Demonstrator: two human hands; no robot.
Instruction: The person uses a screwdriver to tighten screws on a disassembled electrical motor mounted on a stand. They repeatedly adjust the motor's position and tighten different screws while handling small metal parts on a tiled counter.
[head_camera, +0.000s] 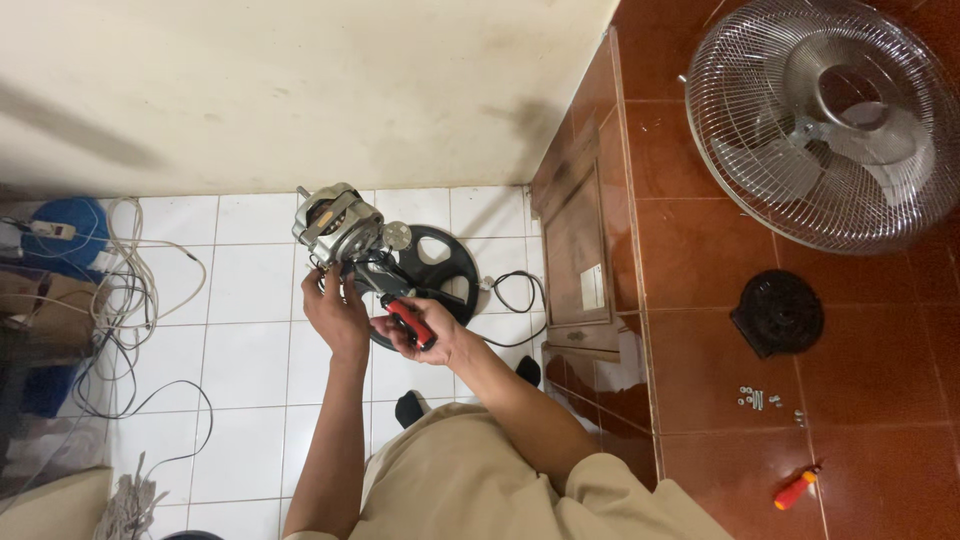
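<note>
Motor (335, 222): looks heavy and hard; grip its metal body.
Left hand (335, 310): touching motor's underside, grip unclear.
Right hand (432, 338): below motor, holding red-handled tool (410, 322).

My arms are bare — no sleeves, no watch. I wear beige trousers (470, 480). Black socks (410, 408) — both feet.

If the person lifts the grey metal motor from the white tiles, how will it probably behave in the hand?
The motor looks like solid metal, so it is probably heavy for its size and quite stiff. Its body seems rounded, so it may roll on the smooth tiled floor if pushed. The left hand already rests near it, and wires there might snag.
</note>
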